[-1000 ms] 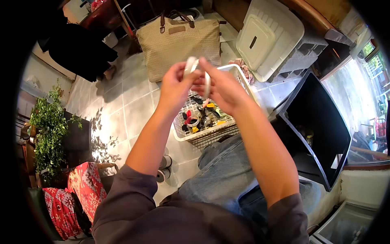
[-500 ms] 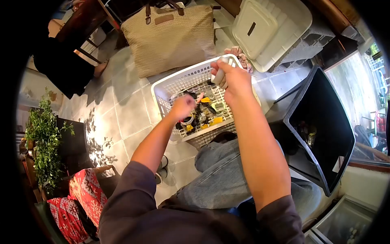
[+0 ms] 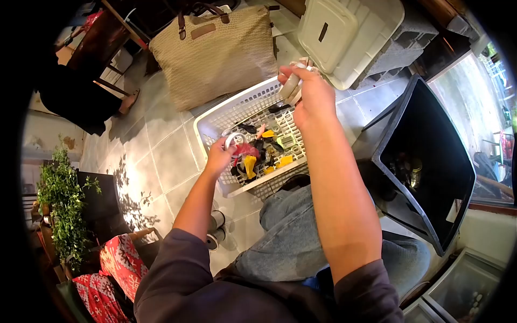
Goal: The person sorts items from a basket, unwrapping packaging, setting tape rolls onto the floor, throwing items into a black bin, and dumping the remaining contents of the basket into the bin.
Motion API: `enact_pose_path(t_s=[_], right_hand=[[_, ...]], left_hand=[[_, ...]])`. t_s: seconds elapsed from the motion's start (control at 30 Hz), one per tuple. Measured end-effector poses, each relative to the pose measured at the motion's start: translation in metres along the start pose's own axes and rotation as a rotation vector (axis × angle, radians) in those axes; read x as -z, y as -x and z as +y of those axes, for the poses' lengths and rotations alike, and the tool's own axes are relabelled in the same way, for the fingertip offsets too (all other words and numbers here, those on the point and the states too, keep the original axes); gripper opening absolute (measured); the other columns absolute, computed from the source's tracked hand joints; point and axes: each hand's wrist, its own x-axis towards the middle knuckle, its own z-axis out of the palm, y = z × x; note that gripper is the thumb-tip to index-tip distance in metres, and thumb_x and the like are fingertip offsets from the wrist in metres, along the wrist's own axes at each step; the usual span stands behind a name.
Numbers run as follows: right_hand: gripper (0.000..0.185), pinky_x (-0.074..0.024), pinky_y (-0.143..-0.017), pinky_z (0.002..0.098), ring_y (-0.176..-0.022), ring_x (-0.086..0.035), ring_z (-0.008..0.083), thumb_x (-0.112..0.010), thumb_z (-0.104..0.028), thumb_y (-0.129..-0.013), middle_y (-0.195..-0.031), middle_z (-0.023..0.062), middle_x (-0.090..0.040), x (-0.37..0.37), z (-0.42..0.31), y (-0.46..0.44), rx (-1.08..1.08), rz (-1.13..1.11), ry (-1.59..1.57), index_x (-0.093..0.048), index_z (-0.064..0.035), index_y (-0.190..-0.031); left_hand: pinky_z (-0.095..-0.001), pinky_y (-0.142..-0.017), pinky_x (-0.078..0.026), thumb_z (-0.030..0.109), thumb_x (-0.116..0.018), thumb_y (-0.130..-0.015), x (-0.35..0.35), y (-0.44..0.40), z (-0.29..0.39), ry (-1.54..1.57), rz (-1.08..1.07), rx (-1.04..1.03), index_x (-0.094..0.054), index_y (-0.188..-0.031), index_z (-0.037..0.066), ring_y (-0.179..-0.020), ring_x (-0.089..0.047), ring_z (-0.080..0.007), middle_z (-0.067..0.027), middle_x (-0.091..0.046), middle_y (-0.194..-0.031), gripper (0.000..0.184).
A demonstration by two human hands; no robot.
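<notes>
My left hand (image 3: 218, 157) is closed on a white ring (image 3: 235, 139) that resembles a roll of tape, over the left side of a white plastic basket (image 3: 205, 125). Red, net-like material (image 3: 246, 150) shows just beside that ring; whether it is attached, I cannot tell. My right hand (image 3: 316, 96) is wrapped around several pale, whitish pieces (image 3: 291, 87) above the basket's far right corner; their kind is unclear. Down in the basket lie yellow pieces (image 3: 249, 166), black pieces (image 3: 249, 128) and a small pale-green device (image 3: 287, 141).
A beige woven bag (image 3: 215, 54) stands behind the basket. To the right is a large black bin (image 3: 412, 118) with some items inside. A pale plastic lid (image 3: 344, 37) leans on grey blocks (image 3: 401, 48). Spools (image 3: 215, 219) sit on the tiles, and a person (image 3: 81, 91) is at far left.
My left hand has drawn back leftward and now holds the white ring up from the basket's contents. The right hand keeps its pale pieces, now turned so more of them shows.
</notes>
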Motion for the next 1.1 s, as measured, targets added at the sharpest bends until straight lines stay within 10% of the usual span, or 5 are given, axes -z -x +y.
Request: enact_pose_path(t_s=[0.3,0.37,0.53,0.93,1.1], right_hand=[[0.016,-0.0559,-0.075,0.0344,-0.082,-0.072,0.0246,-0.066,-0.003,-0.093,-0.095,0.0163,-0.072,0.019,0.002,0.006,0.035,-0.086,0.073,-0.065,0.0079,-0.104],[0.018,-0.0569,-0.074,0.0353,-0.082,-0.073,0.0249,-0.065,-0.008,-0.095,-0.095,0.0167,-0.072,0.023,-0.003,0.012,-0.079,-0.149,0.088,-0.065,0.0077,-0.105],[0.033,-0.0603,-0.068,0.0372,-0.083,-0.072,0.0248,-0.057,-0.030,-0.106,-0.093,0.0141,-0.072,0.041,0.019,-0.015,-0.464,-0.489,0.050,-0.066,0.0021,-0.110],[0.056,-0.0596,-0.092,0.0418,-0.095,-0.074,0.0300,-0.040,-0.043,-0.111,-0.113,0.0219,-0.073,0.016,0.021,0.017,-0.500,-0.733,-0.033,-0.061,0.0071,-0.123],[0.033,-0.0584,-0.079,0.0384,-0.084,-0.071,0.0241,-0.055,-0.029,-0.107,-0.097,0.0135,-0.073,0.009,0.006,0.045,-0.454,-0.630,-0.008,-0.065,0.0025,-0.109]], left_hand=[[-0.0318,-0.079,-0.055,0.013,-0.072,-0.089,-0.013,0.010,0.062,0.013,-0.040,-0.044,-0.069,-0.116,-0.004,-0.091,-0.070,-0.0201,-0.0145,-0.073,-0.098,0.032],[-0.0393,-0.105,-0.048,0.020,-0.077,-0.088,-0.025,0.012,0.060,-0.424,0.049,-0.166,-0.061,-0.131,-0.006,-0.121,-0.062,-0.0299,-0.0231,-0.064,-0.129,0.053],[-0.0489,-0.102,-0.051,0.044,-0.056,-0.104,-0.013,0.037,0.162,1.083,-0.553,0.033,-0.052,-0.144,0.005,-0.122,-0.062,-0.0312,-0.0162,-0.063,-0.135,0.056],[-0.0361,-0.073,-0.060,0.029,-0.048,-0.108,0.003,0.059,0.200,0.966,-0.338,-0.128,-0.059,-0.130,0.004,-0.093,-0.071,-0.0215,-0.0093,-0.071,-0.111,0.035],[-0.0319,-0.067,-0.057,0.029,-0.046,-0.108,0.001,0.070,0.204,1.051,-0.338,-0.156,-0.061,-0.129,0.006,-0.085,-0.070,-0.0181,-0.0072,-0.072,-0.106,0.035]])
